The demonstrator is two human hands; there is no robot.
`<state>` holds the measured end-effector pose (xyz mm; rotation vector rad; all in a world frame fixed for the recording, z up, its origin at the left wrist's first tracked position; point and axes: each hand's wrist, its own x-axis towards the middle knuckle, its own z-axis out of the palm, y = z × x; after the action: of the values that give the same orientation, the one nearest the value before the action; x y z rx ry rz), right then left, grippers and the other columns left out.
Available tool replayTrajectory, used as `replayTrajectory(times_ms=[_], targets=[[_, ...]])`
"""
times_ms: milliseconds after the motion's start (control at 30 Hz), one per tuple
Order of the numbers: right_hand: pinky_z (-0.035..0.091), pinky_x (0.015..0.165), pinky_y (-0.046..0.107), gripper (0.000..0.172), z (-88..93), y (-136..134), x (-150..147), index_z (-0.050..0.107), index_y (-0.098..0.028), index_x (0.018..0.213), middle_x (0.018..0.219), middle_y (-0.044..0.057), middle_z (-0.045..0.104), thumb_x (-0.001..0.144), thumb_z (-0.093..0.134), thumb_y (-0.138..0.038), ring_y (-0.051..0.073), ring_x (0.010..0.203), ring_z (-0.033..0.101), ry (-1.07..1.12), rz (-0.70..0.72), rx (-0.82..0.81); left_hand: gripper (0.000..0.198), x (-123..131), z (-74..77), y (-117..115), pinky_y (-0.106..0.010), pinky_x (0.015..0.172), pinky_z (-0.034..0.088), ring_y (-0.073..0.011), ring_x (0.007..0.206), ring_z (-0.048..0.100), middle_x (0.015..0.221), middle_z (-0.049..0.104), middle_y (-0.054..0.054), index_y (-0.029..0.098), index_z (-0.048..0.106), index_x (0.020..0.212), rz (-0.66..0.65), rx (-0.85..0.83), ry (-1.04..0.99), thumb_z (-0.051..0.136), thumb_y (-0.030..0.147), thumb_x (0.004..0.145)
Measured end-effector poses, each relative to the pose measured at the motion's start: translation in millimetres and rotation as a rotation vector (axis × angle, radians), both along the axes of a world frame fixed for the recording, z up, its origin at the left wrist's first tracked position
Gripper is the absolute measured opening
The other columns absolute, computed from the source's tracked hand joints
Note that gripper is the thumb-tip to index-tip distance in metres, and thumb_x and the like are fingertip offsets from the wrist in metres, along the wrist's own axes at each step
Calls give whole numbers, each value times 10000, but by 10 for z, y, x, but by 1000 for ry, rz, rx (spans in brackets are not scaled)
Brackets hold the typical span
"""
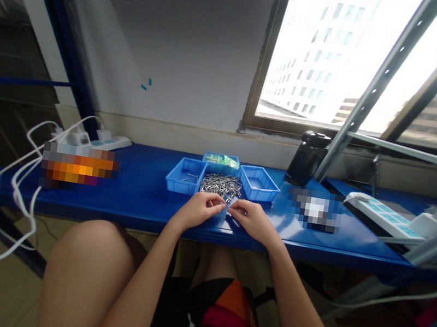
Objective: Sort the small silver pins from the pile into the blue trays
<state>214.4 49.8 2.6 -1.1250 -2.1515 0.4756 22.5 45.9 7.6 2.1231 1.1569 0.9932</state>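
A heap of small silvery metal pieces (221, 184), screw-like or rivet-like, lies on the blue table between the shallow blue bins. My left hand (199, 210) is at the near side of the heap, thumb and fingers pinched together. Facing it, my right hand (254, 220) is also closed in a pinch, its fingertips close to the left ones. Whatever lies between the fingertips is too small to make out. A few loose pieces lie by the right fingers. The left blue bin (174, 183) has a few metal pieces in it; the right blue bin (265, 194) stands beyond my right hand.
Behind the heap, a third blue bin (208, 155) holds a green-tinted plastic bag (225, 160). A black bottle (306, 159) stands below the window. Power strips (380, 215) and white cables (10, 191) are at the sides. Blurred-out items lie left and right on the table (139, 195).
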Motion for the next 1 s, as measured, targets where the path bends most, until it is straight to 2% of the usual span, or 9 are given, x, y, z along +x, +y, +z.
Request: replayTrajectory(times_ms=[500, 1000], targets=[[407, 617, 233, 207, 0, -27, 26, 636, -175, 770, 713, 8, 639, 835, 506, -323, 134, 650, 547, 81, 1, 39, 193, 21, -44, 65, -242, 661, 419, -151, 722, 567, 781, 655, -19, 163, 658, 828, 15, 6, 37, 533, 291, 756], [405, 590, 237, 267, 10, -44, 30, 616, -172, 768, 667, 11, 632, 846, 464, -376, 144, 628, 557, 133, -95, 27, 245, 20, -30, 45, -254, 673, 416, -166, 729, 589, 776, 673, -31, 156, 654, 804, 37, 16, 44, 474, 323, 805]])
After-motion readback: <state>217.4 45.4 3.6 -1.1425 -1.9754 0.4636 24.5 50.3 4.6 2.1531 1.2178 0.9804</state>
